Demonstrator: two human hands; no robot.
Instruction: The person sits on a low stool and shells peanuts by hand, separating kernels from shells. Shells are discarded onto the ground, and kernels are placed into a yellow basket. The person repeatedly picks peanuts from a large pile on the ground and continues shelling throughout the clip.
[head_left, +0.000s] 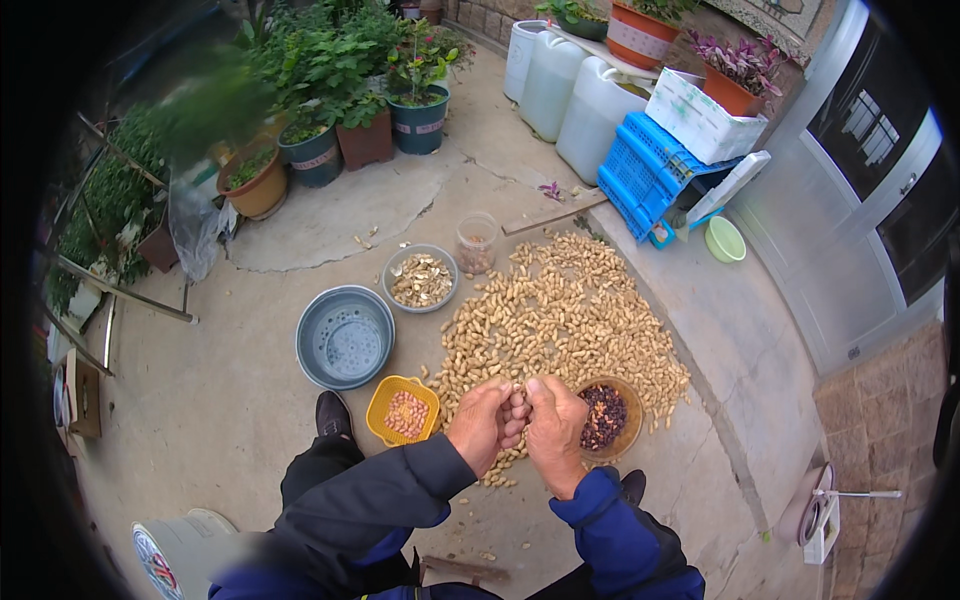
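My left hand (486, 424) and my right hand (553, 427) meet over the near edge of a spread of unshelled peanuts (570, 315). Between their pinched thumbs and fingertips is a small peanut (517, 388), mostly hidden by the fingers. Left of my hands sits a yellow plastic basket (373, 411) with shelled pink peanuts (406, 414). On the right, partly behind my right hand, stands a brown bowl (634, 420) of dark purple and some orange-red kernels (604, 416). Farther off are a clear bowl of empty shells (421, 280) and a clear plastic jar (476, 241) partly filled with kernels.
A grey basin (345, 337) stands left of the peanuts. Potted plants (418, 124) line the back left. White jugs (592, 120), a blue plastic crate (649, 172) and a light green bowl (725, 239) are at the back right, near a door. A pale bucket (184, 551) is at the lower left.
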